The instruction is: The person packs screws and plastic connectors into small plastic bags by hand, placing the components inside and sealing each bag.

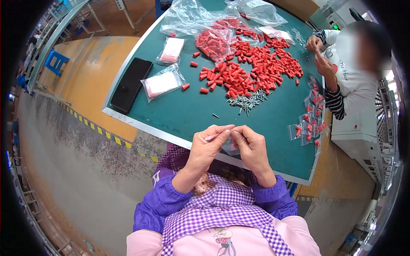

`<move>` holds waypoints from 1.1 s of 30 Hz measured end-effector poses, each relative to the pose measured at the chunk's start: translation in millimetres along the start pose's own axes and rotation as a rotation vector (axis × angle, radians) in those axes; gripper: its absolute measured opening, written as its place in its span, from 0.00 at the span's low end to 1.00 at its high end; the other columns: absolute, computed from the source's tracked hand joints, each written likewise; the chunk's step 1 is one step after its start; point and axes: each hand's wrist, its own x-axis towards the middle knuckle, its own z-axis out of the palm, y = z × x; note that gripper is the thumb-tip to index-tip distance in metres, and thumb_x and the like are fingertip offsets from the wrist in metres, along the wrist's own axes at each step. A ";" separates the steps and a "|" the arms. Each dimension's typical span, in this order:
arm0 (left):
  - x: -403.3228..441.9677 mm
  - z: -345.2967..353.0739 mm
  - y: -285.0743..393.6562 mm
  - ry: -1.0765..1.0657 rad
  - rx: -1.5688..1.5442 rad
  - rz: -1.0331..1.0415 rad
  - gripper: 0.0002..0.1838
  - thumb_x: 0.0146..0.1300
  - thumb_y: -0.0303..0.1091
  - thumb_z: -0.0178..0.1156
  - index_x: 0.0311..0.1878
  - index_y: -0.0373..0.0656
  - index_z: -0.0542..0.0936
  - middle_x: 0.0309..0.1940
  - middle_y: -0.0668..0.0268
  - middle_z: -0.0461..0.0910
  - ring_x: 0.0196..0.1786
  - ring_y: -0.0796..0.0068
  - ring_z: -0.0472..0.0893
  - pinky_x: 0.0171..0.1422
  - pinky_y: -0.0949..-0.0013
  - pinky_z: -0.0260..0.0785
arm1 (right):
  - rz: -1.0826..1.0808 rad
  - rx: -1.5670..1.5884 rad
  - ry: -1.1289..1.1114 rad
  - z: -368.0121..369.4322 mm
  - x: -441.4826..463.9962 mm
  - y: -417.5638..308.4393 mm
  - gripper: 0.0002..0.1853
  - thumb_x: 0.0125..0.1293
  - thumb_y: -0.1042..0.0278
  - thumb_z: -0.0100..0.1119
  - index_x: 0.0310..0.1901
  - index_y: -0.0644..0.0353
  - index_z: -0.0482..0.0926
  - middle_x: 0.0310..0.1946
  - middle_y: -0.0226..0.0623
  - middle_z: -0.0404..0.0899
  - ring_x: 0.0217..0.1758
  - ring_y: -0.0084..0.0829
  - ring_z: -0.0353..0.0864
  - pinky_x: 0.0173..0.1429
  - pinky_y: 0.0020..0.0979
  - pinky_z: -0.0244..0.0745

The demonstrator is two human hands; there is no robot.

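Note:
My left hand (207,146) and my right hand (251,149) meet at the fingertips over the table's near edge. Both pinch a small clear plastic bag (231,149), which hangs between them; what is inside it cannot be made out. Beyond my hands lies a pile of silver screws (247,102), with one loose screw (215,115) nearer to me. Behind the screws spreads a large heap of red plastic caps (256,64). Packs of small bags (161,83) lie to the left of the heap.
A black phone (132,85) rests at the green table's (171,123) left edge. Filled small bags (308,123) lie along the right side. Large clear bags (183,19) are at the back. Across the right corner, a co-worker's hands (320,55) are raised near loose screws.

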 end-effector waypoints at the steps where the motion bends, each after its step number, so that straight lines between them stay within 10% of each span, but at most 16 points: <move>1: 0.9 0.9 -2.8 -0.005 0.000 -0.003 0.09 0.64 0.32 0.63 0.45 0.39 0.84 0.34 0.74 0.78 0.32 0.90 0.71 0.34 0.83 0.61 | 0.002 -0.002 0.005 -2.4 -0.1 2.4 0.06 0.66 0.73 0.58 0.35 0.67 0.79 0.21 0.32 0.77 0.23 0.18 0.73 0.28 0.23 0.68; 9: 5.0 4.6 -8.2 0.132 0.274 0.354 0.03 0.61 0.25 0.65 0.37 0.38 0.83 0.31 0.74 0.78 0.32 0.87 0.71 0.38 0.81 0.63 | -0.122 -0.626 0.309 -32.1 40.1 30.9 0.09 0.61 0.65 0.63 0.34 0.62 0.79 0.27 0.42 0.79 0.25 0.39 0.79 0.31 0.36 0.73; 26: 2.0 4.7 5.2 0.067 0.044 0.035 0.05 0.60 0.28 0.67 0.36 0.36 0.83 0.30 0.71 0.80 0.26 0.87 0.73 0.30 0.80 0.67 | -0.091 -0.828 -0.112 -50.3 76.4 33.5 0.03 0.56 0.76 0.55 0.31 0.65 0.74 0.32 0.50 0.79 0.37 0.53 0.79 0.43 0.47 0.73; 33: 3.9 -0.4 5.0 0.183 0.579 0.351 0.08 0.51 0.27 0.73 0.28 0.37 0.81 0.27 0.71 0.78 0.30 0.84 0.74 0.34 0.80 0.66 | -0.072 -0.579 -0.037 -51.9 61.7 39.6 0.04 0.60 0.78 0.57 0.34 0.68 0.74 0.23 0.40 0.77 0.23 0.30 0.78 0.31 0.31 0.73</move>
